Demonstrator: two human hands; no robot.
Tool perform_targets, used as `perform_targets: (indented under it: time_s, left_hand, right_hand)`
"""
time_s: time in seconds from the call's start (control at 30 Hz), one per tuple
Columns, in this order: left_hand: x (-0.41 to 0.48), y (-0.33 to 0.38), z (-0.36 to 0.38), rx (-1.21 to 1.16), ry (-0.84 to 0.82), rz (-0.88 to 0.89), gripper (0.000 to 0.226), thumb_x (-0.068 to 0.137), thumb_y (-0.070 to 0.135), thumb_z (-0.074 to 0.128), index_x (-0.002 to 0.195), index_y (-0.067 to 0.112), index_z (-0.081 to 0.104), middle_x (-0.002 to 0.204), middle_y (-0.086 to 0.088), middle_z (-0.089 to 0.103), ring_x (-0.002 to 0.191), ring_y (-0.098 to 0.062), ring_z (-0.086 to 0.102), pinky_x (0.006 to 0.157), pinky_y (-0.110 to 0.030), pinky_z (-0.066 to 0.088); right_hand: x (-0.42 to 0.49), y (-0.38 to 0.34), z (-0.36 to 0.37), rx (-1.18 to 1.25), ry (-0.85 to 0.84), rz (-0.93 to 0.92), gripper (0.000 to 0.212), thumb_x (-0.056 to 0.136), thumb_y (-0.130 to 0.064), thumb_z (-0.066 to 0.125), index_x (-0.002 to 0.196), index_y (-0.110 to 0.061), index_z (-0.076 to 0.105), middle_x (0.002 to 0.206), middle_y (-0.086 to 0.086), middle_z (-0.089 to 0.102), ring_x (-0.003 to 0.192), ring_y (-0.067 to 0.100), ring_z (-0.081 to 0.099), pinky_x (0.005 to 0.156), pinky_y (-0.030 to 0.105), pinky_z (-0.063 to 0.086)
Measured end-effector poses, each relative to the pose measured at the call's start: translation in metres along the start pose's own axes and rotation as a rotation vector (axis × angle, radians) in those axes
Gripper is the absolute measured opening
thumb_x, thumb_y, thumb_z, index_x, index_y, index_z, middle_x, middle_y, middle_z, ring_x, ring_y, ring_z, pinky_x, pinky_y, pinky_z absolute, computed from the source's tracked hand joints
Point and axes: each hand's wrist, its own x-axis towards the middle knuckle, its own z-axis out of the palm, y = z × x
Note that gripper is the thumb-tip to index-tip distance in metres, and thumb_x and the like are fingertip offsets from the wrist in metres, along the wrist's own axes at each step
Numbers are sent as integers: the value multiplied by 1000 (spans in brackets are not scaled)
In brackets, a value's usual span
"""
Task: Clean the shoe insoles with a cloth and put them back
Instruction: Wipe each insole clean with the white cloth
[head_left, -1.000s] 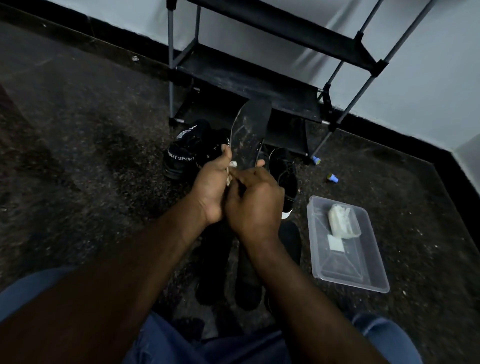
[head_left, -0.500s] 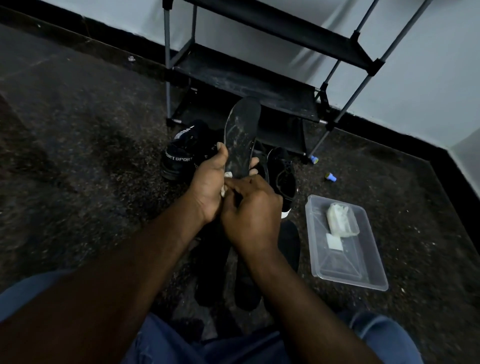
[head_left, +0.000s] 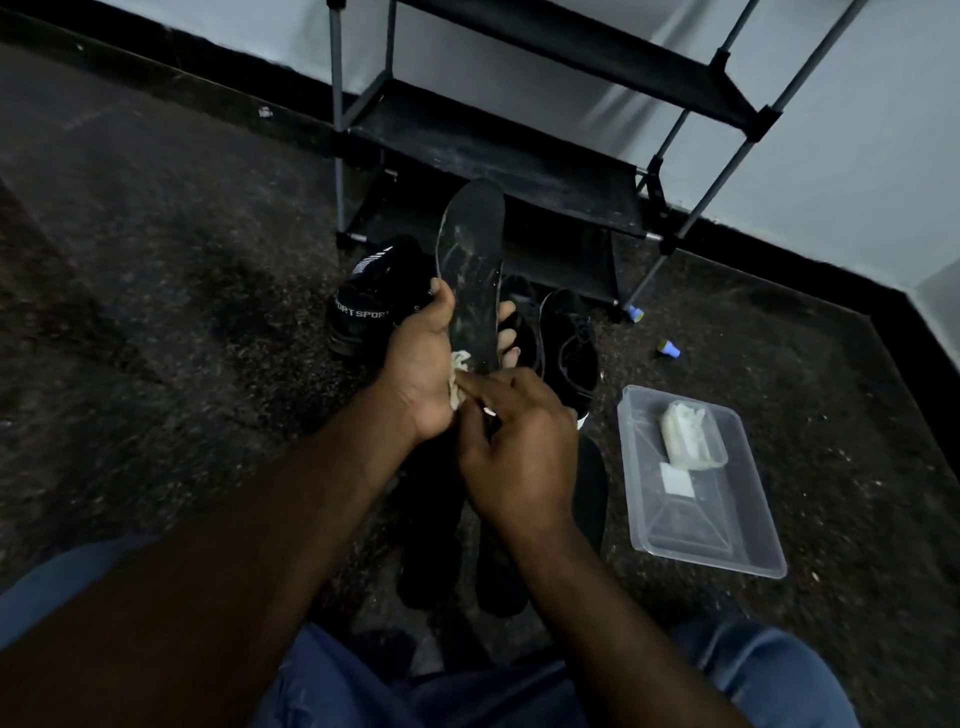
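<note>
**Left hand (head_left: 421, 374) grips insole (head_left: 470, 260), right hand (head_left: 519, 457) works cloth (head_left: 457, 376) at its heel**

Left thumb on one edge, fingers wrapped behind the other. The insole stands upright, scuffed face toward the person, likely so the marks stay in view. Right fingers curl on the pale cloth, pinching it against the heel end beside the left palm. Other insoles (head_left: 431, 545) lie on the floor (head_left: 156, 312) under the hands, black shoes (head_left: 569, 343) just beyond: close by for refitting, I judge

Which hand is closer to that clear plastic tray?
Right. The right hand, holding the cloth, sits just left of the tray; the left hand is farther left, gripping the insole.
</note>
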Motion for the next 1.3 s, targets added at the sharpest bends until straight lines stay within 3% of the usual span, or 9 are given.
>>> perform_targets:
  time_s: [0.07, 0.2, 0.33, 0.57, 0.73, 0.83, 1.0, 1.1, 1.3]
  left_hand:
    - [-1, -2, 3, -65, 12, -3, 75, 101, 66, 41, 124, -1, 67, 108, -12, 71, 92, -20, 67, 93, -36, 57]
    - [-1, -5, 7, -152, 50, 24, 64, 99, 55, 57, 119, -5, 65, 110, -14, 69, 95, -24, 71, 88, -39, 63]
    - [-3, -4, 9, -181, 27, 30, 69, 97, 64, 50, 113, -1, 65, 98, -9, 70, 84, -21, 72, 75, -32, 64]
    - [1, 0, 6, -199, -9, 60, 84, 90, 80, 39, 121, 6, 62, 95, -5, 69, 81, -17, 70, 80, -29, 62]
    - [-1, 1, 5, -152, -26, 94, 93, 89, 84, 33, 124, 4, 64, 95, -8, 70, 79, -19, 69, 78, -33, 62]
    - [-2, 1, 6, -127, -20, 99, 95, 90, 82, 35, 133, 2, 63, 98, -9, 70, 81, -20, 70, 80, -39, 63]
    - [-3, 3, 13, -144, -17, 96, 95, 92, 79, 35, 142, 1, 57, 96, -6, 67, 80, -18, 69, 81, -38, 64]
    - [-1, 1, 13, -149, -3, 92, 96, 92, 80, 35, 141, 0, 57, 99, -6, 65, 79, -18, 67, 83, -37, 62]
    - [1, -6, 7, -126, 79, 106, 88, 91, 77, 42, 128, 1, 67, 116, -15, 69, 88, -23, 74, 79, -41, 62]
  right_hand:
    - [0, 3, -2, -1, 37, -8, 26, 87, -22, 63, 107, -28, 79, 95, -7, 69, 90, 18, 67, 74, 44, 52]
    - [-2, 0, -1, 9, 34, -7, 26, 88, -21, 62, 108, -27, 79, 96, -5, 70, 91, 20, 67, 75, 45, 53]
    - [-3, 4, -4, -71, 37, 2, 26, 88, -25, 63, 108, -30, 78, 99, -8, 71, 94, 20, 66, 78, 44, 50]
    - [11, 19, -6, -55, 56, 89, 30, 86, -34, 55, 103, -29, 80, 98, -5, 73, 91, 23, 66, 78, 47, 54]
    - [9, 3, 2, 150, 78, 119, 19, 83, -18, 70, 98, -23, 81, 96, -5, 76, 91, 17, 71, 80, 44, 59]
    - [7, -6, 0, 219, 46, 124, 20, 84, -17, 71, 100, -25, 80, 98, -10, 76, 93, 11, 70, 81, 42, 59]
    - [12, 15, -10, -18, 21, 32, 20, 86, -31, 62, 99, -29, 77, 97, -10, 72, 93, 20, 64, 79, 46, 53]
    - [18, 24, -9, -56, 32, 73, 20, 84, -28, 63, 98, -28, 78, 95, -9, 72, 90, 20, 63, 77, 46, 53]
    - [3, 0, 1, 256, 47, 166, 18, 85, -15, 71, 95, -27, 78, 94, -13, 75, 85, 12, 69, 76, 44, 58]
